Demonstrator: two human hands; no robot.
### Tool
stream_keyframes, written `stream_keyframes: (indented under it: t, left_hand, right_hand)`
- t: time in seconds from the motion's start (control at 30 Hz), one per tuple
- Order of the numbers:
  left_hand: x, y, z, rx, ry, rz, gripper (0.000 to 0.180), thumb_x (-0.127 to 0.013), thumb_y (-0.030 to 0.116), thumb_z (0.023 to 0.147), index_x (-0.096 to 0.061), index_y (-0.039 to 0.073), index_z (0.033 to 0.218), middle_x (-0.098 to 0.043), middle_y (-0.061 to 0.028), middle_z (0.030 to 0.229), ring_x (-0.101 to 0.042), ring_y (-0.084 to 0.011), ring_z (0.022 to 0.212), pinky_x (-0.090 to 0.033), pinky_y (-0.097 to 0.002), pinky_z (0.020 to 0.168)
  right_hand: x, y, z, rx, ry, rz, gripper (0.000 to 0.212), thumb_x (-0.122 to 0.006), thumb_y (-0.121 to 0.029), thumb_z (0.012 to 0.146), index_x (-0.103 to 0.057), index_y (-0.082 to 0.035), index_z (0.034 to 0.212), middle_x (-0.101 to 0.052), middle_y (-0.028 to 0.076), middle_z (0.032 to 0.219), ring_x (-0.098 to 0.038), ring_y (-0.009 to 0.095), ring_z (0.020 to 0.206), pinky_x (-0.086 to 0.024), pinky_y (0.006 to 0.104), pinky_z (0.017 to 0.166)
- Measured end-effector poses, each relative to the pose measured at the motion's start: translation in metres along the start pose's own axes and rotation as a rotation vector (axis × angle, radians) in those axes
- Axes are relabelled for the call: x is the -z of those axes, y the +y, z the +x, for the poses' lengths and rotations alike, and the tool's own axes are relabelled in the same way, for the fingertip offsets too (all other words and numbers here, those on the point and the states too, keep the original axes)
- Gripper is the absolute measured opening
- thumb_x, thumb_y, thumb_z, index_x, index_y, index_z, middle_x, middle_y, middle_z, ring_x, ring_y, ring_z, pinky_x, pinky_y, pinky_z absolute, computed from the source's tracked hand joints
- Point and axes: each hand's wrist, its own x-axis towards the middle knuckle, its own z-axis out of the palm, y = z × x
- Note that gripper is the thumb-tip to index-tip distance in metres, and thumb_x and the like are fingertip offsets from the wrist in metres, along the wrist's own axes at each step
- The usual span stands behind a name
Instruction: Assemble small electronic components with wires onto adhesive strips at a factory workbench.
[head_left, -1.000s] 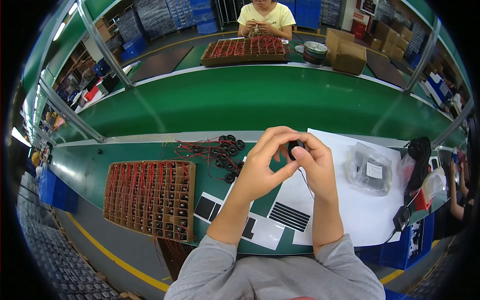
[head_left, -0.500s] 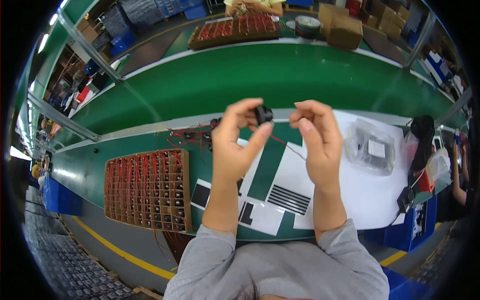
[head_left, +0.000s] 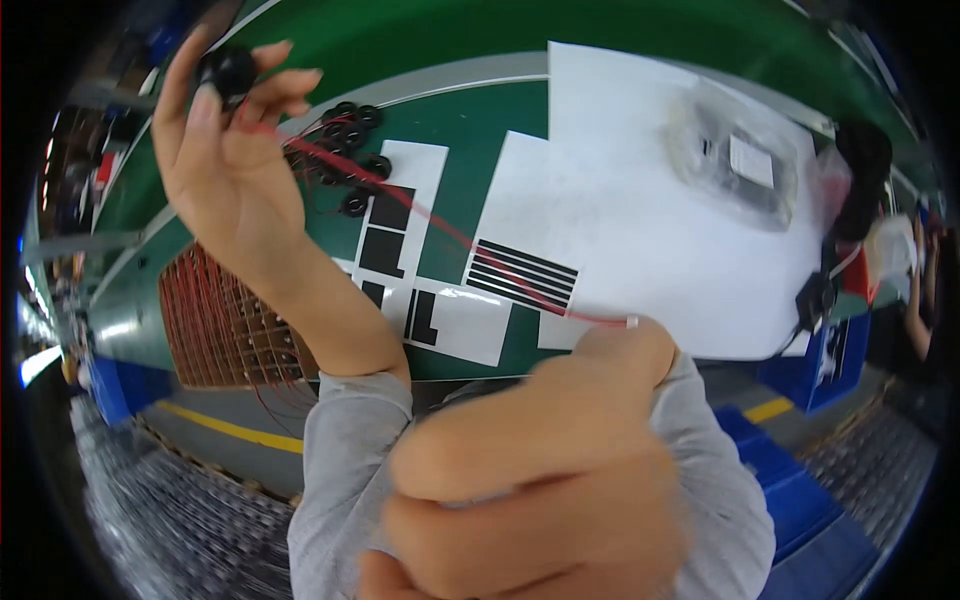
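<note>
At the upper left my left hand (head_left: 235, 160) pinches a black round part (head_left: 228, 72) between thumb and forefinger, its other fingers spread. From this part a red wire (head_left: 440, 222) stretches across to a small white connector (head_left: 632, 322) beside my right wrist. My right hand (head_left: 540, 490) is large and blurred close up, its fingers curled. What it holds, if anything, is hidden. Several loose black round parts (head_left: 350, 135) with red wires lie on the green table (head_left: 455, 130), just right of my left hand.
White sheets with black cut-out shapes (head_left: 460, 320) and black stripes (head_left: 522, 275) lie mid-table. A clear plastic bag (head_left: 735, 160) sits on large white paper (head_left: 640, 200). Left, a divided cardboard tray (head_left: 225, 320) holds wired parts. Blue bins (head_left: 815, 350) stand at the lower right.
My left hand has moved up and left with the black round part. My right hand has come down and much closer, and the red wire now stretches out long. The view has shifted.
</note>
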Motion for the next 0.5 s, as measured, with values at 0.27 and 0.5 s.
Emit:
stream_keyframes:
  t: [0.27, 0.5]
  left_hand:
    - [-0.001, 0.05, 0.025, -0.286, 0.433, 0.245, 0.043, -0.038, 0.024, 0.082, -0.044, -0.013, 0.104, -0.047, -0.0308, 0.106, -0.049, -0.0413, 0.098, -0.038, -0.0467, 0.081]
    - [0.015, 0.1, -0.007, -0.232, 0.308, 0.094, 0.035, -0.042, 0.02, 0.084, -0.044, -0.005, 0.109, -0.055, -0.0201, 0.094, -0.055, -0.0265, 0.084, -0.043, -0.0329, 0.071]
  right_hand:
    - [0.008, -0.035, -0.018, 0.107, -0.189, -0.378, 0.012, -0.062, -0.012, 0.053, -0.051, -0.005, 0.053, -0.045, 0.001, 0.049, -0.037, 0.013, 0.042, -0.03, 0.023, 0.039]
    - [0.022, -0.078, -0.022, -0.063, -0.398, -0.11, 0.014, -0.065, -0.019, 0.061, -0.059, -0.007, 0.064, -0.056, 0.002, 0.058, -0.05, 0.014, 0.05, -0.036, 0.024, 0.042]
